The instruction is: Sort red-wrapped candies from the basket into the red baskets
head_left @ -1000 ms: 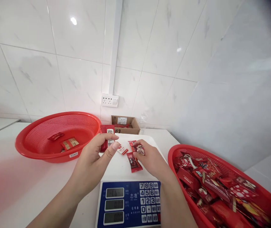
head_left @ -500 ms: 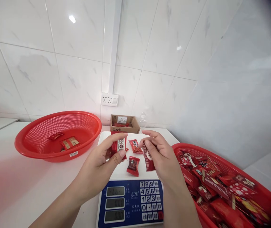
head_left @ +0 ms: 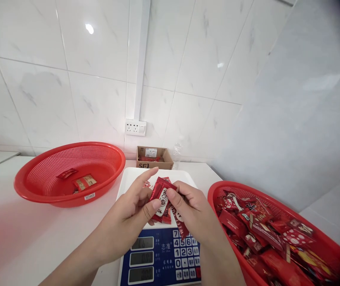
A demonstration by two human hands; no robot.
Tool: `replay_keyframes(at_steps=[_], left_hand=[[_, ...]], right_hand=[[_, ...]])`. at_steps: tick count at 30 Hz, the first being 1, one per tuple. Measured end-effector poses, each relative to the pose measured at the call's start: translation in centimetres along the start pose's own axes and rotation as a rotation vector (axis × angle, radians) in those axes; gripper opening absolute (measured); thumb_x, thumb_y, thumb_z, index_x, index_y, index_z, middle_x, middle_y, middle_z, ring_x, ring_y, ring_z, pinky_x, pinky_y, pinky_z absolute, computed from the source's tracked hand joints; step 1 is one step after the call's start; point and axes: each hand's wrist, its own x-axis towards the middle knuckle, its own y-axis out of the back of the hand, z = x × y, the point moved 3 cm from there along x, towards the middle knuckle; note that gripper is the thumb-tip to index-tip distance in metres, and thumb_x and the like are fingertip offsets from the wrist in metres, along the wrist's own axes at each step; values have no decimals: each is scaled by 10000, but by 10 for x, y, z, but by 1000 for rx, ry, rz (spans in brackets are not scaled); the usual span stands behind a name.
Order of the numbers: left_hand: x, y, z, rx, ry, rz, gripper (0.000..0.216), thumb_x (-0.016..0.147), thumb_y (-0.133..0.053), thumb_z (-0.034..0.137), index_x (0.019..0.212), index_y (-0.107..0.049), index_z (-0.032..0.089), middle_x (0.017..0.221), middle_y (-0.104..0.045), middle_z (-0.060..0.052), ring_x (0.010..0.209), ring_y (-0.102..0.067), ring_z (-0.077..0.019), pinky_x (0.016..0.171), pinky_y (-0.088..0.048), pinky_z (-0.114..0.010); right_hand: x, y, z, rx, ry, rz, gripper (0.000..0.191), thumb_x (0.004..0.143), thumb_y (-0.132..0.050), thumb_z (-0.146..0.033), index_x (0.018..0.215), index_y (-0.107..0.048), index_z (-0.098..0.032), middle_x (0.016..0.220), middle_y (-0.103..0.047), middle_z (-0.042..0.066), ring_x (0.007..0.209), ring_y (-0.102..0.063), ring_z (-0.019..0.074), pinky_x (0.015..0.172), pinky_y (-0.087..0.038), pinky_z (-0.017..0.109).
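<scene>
Over the white pan of the scale (head_left: 128, 179), both my hands meet. My left hand (head_left: 128, 216) pinches several red snack packets (head_left: 161, 197) between thumb and fingers. My right hand (head_left: 192, 208) also grips the bunch from the right, and a long red packet (head_left: 181, 224) hangs down from it over the keypad. A bit of another packet shows on the pan behind my fingers. The blue scale front with its displays and keys (head_left: 164, 258) lies just below my hands.
A red mesh basket (head_left: 65, 198) at left holds a few packets. Another red basket (head_left: 217, 190) at right is full of red packets. A small cardboard box (head_left: 154, 158) and a wall socket (head_left: 135, 127) are behind the scale. A red rim shows at far left.
My hands came together over the scale and gathered the loose packets off the pan into one bunch; before, each hand held its own packet apart.
</scene>
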Motion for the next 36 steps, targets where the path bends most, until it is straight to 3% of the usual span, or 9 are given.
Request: replay_keyframes(at_steps=[6, 11, 14, 17, 19, 25, 28, 31, 36], left_hand=[[1, 0, 2, -207, -1, -73, 444, 965, -522, 354, 1389, -405, 411, 974, -646, 27, 947, -611, -150, 893, -494, -314], [-1, -1, 1, -279, -2, -135, 517, 926, -597, 294, 1392, -402, 403, 907, -656, 27, 870, -625, -142, 807, -525, -288], [2, 1, 0, -127, -35, -27, 548, 926, -564, 253, 1406, -360, 417, 992, -639, 21, 837, -608, -133, 764, -532, -278], [11, 5, -4, 146, -7, 88, 411, 922, -530, 266, 1321, -461, 336, 1117, -616, -15, 826, -616, -145, 739, -544, -287], [19, 7, -10, 371, 44, 95, 311, 925, -504, 271, 1233, -534, 281, 1132, -622, -30, 786, -635, -145, 711, -547, -281], [32, 9, -36, 890, 91, -57, 295, 894, -458, 153, 1111, -648, 218, 1131, -667, -71, 958, -661, -238, 819, -524, -372], [33, 12, -39, 1001, 114, -53, 243, 874, -500, 171, 1002, -705, 188, 1127, -653, -127, 969, -647, -326, 785, -511, -465], [33, 14, -34, 1089, 93, -10, 245, 897, -500, 220, 981, -720, 153, 1285, -551, -186, 1153, -534, -392, 903, -444, -539], [29, 10, -36, 1049, 51, -148, 266, 905, -542, 385, 985, -728, 212, 1115, -647, -95, 1031, -602, -282, 851, -511, -408]], right_hand=[[-2, -1, 1, 132, -78, -9, 387, 878, -560, -536, 701, -537, -193, 602, -480, -45, 507, -437, 92, 469, -432, 203], [-3, 1, 0, 155, -69, 0, 390, 859, -585, -529, 674, -532, -189, 603, -473, -48, 506, -416, 87, 462, -384, 198], [1, 12, -1, -38, 3, 146, 330, 878, -565, -485, 719, -572, -196, 635, -537, -33, 553, -471, 109, 509, -399, 217], [4, 28, 1, -254, 42, 352, 269, 884, -561, -444, 780, -615, -202, 693, -609, -10, 632, -543, 141, 587, -428, 245], [6, 35, 4, -336, 42, 404, 258, 884, -551, -438, 803, -628, -205, 719, -644, 2, 670, -581, 162, 622, -444, 265], [18, 39, 24, -517, -85, 247, 232, 893, -513, -407, 946, -655, -232, 862, -720, 22, 756, -654, 180, 652, -487, 283], [22, 34, 32, -578, -156, 178, 204, 895, -501, -356, 983, -654, -254, 891, -729, 10, 703, -657, 161, 574, -485, 262], [26, 31, 39, -624, -203, 136, 176, 874, -522, -300, 972, -662, -256, 922, -728, 14, 681, -657, 162, 495, -449, 248], [31, 35, 52, -744, -259, 96, 201, 863, -540, -267, 1007, -676, -231, 1037, -710, 44, 605, -639, 150, 507, -421, 271]])
